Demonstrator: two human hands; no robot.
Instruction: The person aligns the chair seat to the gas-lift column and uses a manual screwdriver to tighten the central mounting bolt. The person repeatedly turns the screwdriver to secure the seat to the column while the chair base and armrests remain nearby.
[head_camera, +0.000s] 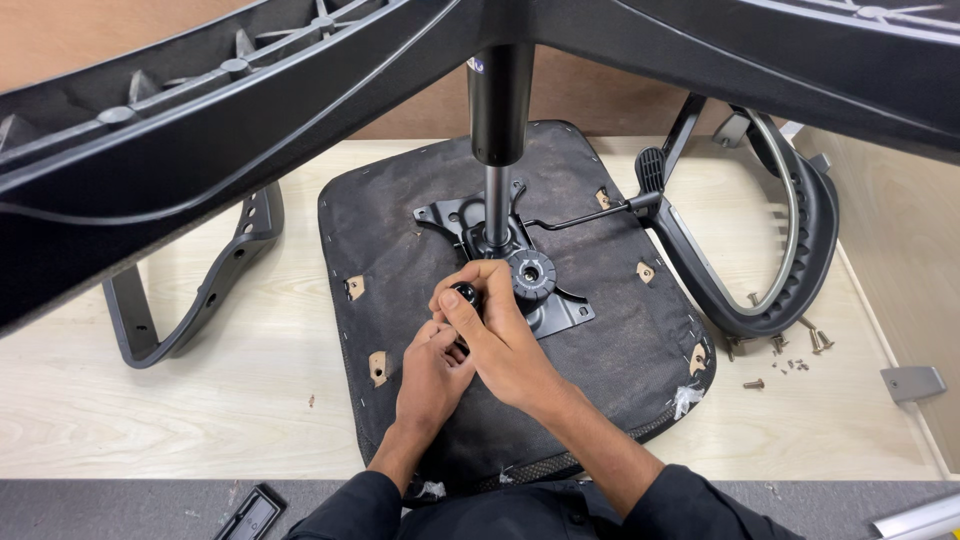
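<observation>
An upturned office chair seat (600, 330) with black fabric lies on a pale wooden table (200, 400). A black metal mechanism plate (545, 315) is fixed at its middle, with a gas lift cylinder (497, 150) rising from it and a round tension knob (530, 275) beside it. My right hand (500, 335) reaches across and grips a small black knob (465, 295) at the plate's left edge. My left hand (432, 370) sits just below it, fingers curled against the same spot. The black star base legs (200, 130) spread overhead.
A black armrest (195, 290) lies left of the seat, another armrest (790, 240) to the right. A lever with a black paddle handle (650, 170) sticks out rightward. Several loose screws (790, 355) and a grey bracket (912, 382) lie at the right. A small black part (255, 512) rests on the grey floor.
</observation>
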